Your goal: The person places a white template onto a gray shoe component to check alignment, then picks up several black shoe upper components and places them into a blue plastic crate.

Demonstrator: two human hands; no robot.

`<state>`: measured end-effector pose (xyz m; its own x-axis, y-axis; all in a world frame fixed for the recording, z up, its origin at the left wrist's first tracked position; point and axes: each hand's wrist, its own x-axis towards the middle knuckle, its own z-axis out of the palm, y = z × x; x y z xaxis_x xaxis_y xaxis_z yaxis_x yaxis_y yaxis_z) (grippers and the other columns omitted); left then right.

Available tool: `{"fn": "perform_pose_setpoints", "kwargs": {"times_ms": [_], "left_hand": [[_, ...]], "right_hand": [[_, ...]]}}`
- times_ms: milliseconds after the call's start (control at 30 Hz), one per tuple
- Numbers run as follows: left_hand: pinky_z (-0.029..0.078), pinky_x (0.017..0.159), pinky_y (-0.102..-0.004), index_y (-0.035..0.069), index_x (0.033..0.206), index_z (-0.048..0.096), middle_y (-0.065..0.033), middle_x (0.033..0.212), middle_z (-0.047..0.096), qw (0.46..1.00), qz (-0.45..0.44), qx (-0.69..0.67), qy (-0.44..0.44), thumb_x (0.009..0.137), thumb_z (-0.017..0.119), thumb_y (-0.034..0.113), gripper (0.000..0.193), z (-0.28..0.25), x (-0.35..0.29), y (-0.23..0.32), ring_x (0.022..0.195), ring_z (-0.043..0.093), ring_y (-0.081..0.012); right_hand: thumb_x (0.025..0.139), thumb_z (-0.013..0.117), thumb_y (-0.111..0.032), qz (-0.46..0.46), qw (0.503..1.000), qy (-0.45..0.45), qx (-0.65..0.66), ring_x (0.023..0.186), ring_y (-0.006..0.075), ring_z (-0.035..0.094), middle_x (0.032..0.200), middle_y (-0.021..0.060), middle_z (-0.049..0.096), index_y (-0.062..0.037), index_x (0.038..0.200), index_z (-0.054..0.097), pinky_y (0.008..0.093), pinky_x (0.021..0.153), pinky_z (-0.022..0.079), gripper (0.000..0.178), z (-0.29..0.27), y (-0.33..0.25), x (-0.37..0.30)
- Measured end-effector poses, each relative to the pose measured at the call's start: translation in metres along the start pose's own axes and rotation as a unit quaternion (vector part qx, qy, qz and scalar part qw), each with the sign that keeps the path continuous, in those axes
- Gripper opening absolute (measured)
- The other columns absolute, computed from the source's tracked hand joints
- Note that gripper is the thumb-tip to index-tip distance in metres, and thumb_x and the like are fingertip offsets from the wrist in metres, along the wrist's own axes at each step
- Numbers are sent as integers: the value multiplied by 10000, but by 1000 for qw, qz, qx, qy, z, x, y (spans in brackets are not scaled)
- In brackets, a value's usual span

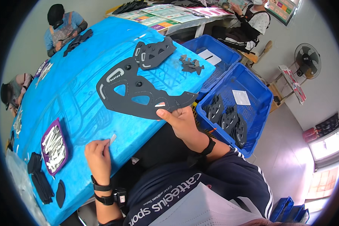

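My right hand grips a flat black cut-out panel by its lower edge, thumb on top. Curved like a shoe upper, it has several openings, two round dark studs and pale printed marks. It is held up over the blue-covered table. Close to the table's near edge, my left hand has its fingertips pinched on a small white strip. Left of that hand, a purple tray holds many similar white strips. More black panels lie on the table beyond the held one.
Small dark scraps lie at the table's right corner. Black pieces rest at the lower left. A blue crate with stacked black panels stands at right, another crate behind it. Other people sit around; a fan stands far right.
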<state>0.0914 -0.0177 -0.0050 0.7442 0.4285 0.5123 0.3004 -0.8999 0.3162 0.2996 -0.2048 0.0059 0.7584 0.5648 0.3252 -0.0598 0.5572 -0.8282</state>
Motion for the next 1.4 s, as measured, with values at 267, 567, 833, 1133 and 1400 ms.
{"fn": "perform_pose_setpoints", "kwargs": {"times_ms": [267, 567, 833, 1133, 1400], "left_hand": [[432, 785, -416, 99, 1178, 653, -117, 898, 554, 996, 29, 61, -59, 831, 675, 205, 364, -4, -11, 21, 846, 522, -304], [407, 864, -439, 100, 1281, 599, -137, 992, 557, 988, 40, 105, -104, 836, 667, 366, 523, -6, -7, 28, 956, 514, -308], [297, 1106, -467, -19, 1289, 534, -208, 1357, 504, 992, 20, -27, -118, 871, 628, 182, 473, -30, -40, 7, 1308, 424, -393], [329, 592, -277, 60, 776, 394, -26, 634, 402, 932, -124, -308, 149, 1042, 411, 240, 321, -61, -39, -30, 597, 376, -120], [283, 554, -249, 63, 770, 438, 2, 588, 360, 887, -158, -380, 210, 1066, 321, 263, 377, -67, -24, -63, 570, 311, -64]], "right_hand": [[881, 696, -76, 28, 998, -35, -40, 805, 62, 558, 911, 5, 635, -3, 1025, 644, 242, 677, 451, 170, -4, 6, -4], [886, 685, -58, 50, 998, -48, 11, 811, 67, 559, 903, -2, 623, -7, 1041, 639, 246, 679, 451, 169, 7, 12, -8], [883, 686, -47, 51, 997, -48, -20, 838, 78, 569, 949, 13, 620, -10, 1068, 629, 249, 705, 466, 197, -2, 9, -6], [860, 686, 5, 48, 982, -183, 23, 728, 56, 508, 847, 11, 582, -7, 989, 598, 245, 611, 378, 157, 39, 3, 5], [870, 692, -23, 39, 963, -265, 24, 754, 72, 516, 870, 24, 556, -27, 1007, 608, 251, 634, 381, 161, 65, 24, 29]]}}
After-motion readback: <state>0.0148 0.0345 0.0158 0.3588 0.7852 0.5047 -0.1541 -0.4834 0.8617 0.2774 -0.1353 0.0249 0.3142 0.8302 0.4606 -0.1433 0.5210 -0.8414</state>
